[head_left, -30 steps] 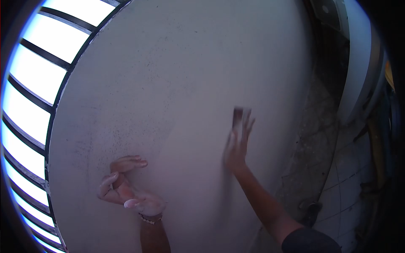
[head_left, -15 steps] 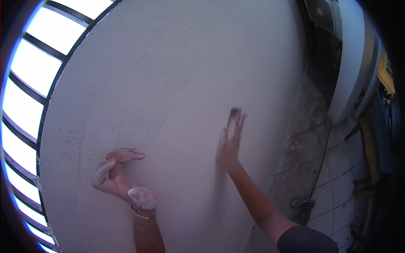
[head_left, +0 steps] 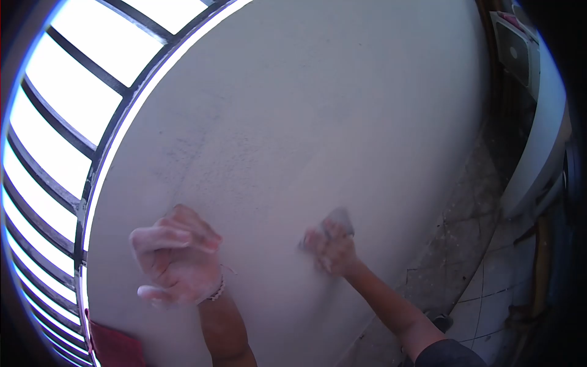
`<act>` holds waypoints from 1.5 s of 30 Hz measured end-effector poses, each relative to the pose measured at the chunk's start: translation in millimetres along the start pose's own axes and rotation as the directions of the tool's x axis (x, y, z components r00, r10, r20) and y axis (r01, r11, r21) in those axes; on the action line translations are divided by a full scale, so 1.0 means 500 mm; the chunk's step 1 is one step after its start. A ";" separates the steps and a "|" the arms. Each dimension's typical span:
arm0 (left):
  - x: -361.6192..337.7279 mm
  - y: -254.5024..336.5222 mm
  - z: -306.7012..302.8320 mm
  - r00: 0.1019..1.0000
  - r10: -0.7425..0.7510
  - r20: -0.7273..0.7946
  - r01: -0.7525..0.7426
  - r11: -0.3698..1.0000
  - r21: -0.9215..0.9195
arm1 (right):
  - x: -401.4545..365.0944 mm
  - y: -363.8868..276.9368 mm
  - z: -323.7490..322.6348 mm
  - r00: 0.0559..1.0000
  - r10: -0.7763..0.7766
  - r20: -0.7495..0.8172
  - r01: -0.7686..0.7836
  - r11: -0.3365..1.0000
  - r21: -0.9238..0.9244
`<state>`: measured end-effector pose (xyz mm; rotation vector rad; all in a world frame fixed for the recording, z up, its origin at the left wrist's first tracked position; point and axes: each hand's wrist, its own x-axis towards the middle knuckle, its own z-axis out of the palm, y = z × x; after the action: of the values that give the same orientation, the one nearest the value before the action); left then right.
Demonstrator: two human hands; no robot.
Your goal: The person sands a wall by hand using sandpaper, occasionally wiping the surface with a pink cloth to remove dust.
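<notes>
My left hand point(head_left: 177, 260) is raised in front of the pale wall point(head_left: 275, 122), palm showing, fingers bent and thumb apart, holding nothing. Whitish powder covers its skin, and a beaded bracelet point(head_left: 217, 290) circles the wrist. Lower right of the wall's middle, my right hand point(head_left: 333, 248) is blurred, its fingers bent round a thin grey piece point(head_left: 340, 217) against the wall. The grey piece shows above the knuckles; what exactly it is cannot be made out. Faint dark speckles mark the wall above my left hand.
Bright barred window panes point(head_left: 64, 116) run down the left side. Red cloth point(head_left: 116, 344) lies at the lower left. To the right are a grey and white tiled floor point(head_left: 483, 269), a curved white panel point(head_left: 541, 140), a framed appliance point(head_left: 513, 52) and dark wooden furniture point(head_left: 541, 269).
My right hand has moved lower, and its outstretched fingers have bent round the grey piece. My left hand has turned to show its palm. The view has shifted, bringing the red cloth in.
</notes>
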<state>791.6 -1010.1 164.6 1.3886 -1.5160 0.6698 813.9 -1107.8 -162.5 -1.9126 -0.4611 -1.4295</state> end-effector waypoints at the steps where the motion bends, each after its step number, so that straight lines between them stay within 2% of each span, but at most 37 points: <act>1: 0.001 0.000 0.003 0.998 -0.058 0.003 0.058 0.998 0.007 | 0.071 -0.013 -0.022 0.982 0.169 -0.086 -0.163 0.984 0.068; 2: 0.004 -0.002 0.003 0.999 -0.052 -0.004 0.052 0.999 0.010 | 0.156 -0.040 -0.045 0.928 0.339 -0.156 -0.318 0.937 0.147; 4: 0.006 -0.001 0.005 0.998 -0.051 -0.024 0.051 0.999 0.009 | 0.251 -0.083 -0.043 0.915 0.373 -0.155 -0.371 0.928 0.041; 7: 0.009 0.002 0.002 0.999 -0.038 -0.011 0.037 0.999 -0.025 | 0.257 -0.144 -0.048 0.995 0.103 0.007 -0.103 0.995 0.013; 10: 0.009 0.006 0.001 0.991 -0.127 0.035 0.128 0.992 -0.016 | 0.131 -0.161 0.002 0.994 -0.108 0.007 0.108 0.983 -0.149; 12: -0.001 0.006 0.009 0.987 -0.160 -0.005 0.160 0.985 0.063 | 0.048 -0.105 0.012 0.997 -0.016 -0.075 0.003 0.985 -0.175; 14: -0.003 0.004 0.016 0.984 -0.179 -0.024 0.181 0.968 0.175 | 0.030 -0.007 -0.005 0.977 0.179 -0.114 -0.199 0.959 -0.203; 16: -0.006 0.005 0.020 0.976 -0.218 -0.032 0.216 0.919 0.330 | 0.125 0.050 -0.068 0.867 0.433 -0.246 -0.454 0.890 -0.036; 18: -0.003 0.001 0.039 0.968 -0.241 -0.066 0.248 0.894 0.373 | 0.231 0.068 -0.077 0.762 0.544 -0.350 -0.591 0.806 -0.032; 20: -0.007 -0.002 0.047 0.965 -0.255 -0.067 0.259 0.865 0.430 | 0.314 0.010 -0.081 0.803 0.498 -0.327 -0.549 0.832 -0.080; 22: -0.008 -0.006 0.049 0.968 -0.247 -0.039 0.234 0.839 0.492 | 0.328 -0.077 -0.056 0.930 0.329 -0.165 -0.354 0.922 -0.160; 24: -0.011 -0.004 0.054 0.965 -0.255 -0.055 0.246 0.820 0.517 | 0.264 -0.140 -0.052 0.971 0.239 -0.018 -0.240 0.971 -0.021; 26: -0.011 -0.002 0.050 0.960 -0.279 -0.029 0.253 0.813 0.525 | 0.139 -0.107 -0.012 0.970 0.225 -0.094 -0.232 0.970 -0.067; 28: -0.018 -0.006 0.041 0.953 -0.302 0.009 0.254 0.817 0.518 | 0.047 -0.034 -0.035 0.861 0.493 -0.124 -0.500 0.866 -0.029; 29: -0.015 -0.012 0.047 0.960 -0.278 0.000 0.234 0.808 0.540 | 0.049 0.017 -0.041 0.778 0.587 -0.224 -0.605 0.796 -0.014; 30: -0.014 -0.013 0.051 0.965 -0.262 -0.011 0.222 0.792 0.568 | 0.071 0.069 -0.052 0.674 0.670 -0.311 -0.700 0.714 0.020; 32: -0.018 -0.012 0.053 0.967 -0.256 0.000 0.202 0.765 0.612 | 0.163 0.182 -0.081 0.558 0.739 -0.377 -0.791 0.611 0.029; 34: -0.014 -0.017 0.055 0.967 -0.252 0.032 0.174 0.749 0.640 | 0.261 0.207 -0.091 0.592 0.666 -0.455 -0.766 0.640 -0.060; 36: -0.013 -0.018 0.059 0.970 -0.241 0.011 0.174 0.730 0.661 | 0.332 0.106 -0.110 0.725 0.586 -0.362 -0.657 0.747 -0.106; 38: -0.016 -0.019 0.067 0.970 -0.244 -0.014 0.193 0.727 0.659 | 0.280 0.011 -0.075 0.897 0.401 -0.186 -0.433 0.881 -0.190; 40: -0.020 -0.017 0.068 0.967 -0.248 -0.049 0.222 0.740 0.635 | 0.144 -0.025 -0.050 0.941 0.317 -0.119 -0.322 0.946 -0.026; 42: -0.023 -0.018 0.059 0.973 -0.231 0.016 0.159 0.718 0.678 | 0.009 0.023 -0.040 0.857 0.496 -0.139 -0.498 0.867 0.022; 44: -0.020 -0.022 0.057 0.976 -0.214 0.037 0.126 0.697 0.706 | -0.016 0.107 -0.059 0.689 0.680 -0.251 -0.694 0.719 0.042; 45: -0.021 -0.021 0.061 0.976 -0.214 0.030 0.130 0.690 0.712 | 0.006 0.157 -0.070 0.639 0.716 -0.281 -0.737 0.674 0.042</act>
<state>792.4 -1034.3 140.8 2.1537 -1.2155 1.1473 841.6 -1187.5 -179.0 -1.6112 0.4878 -1.1157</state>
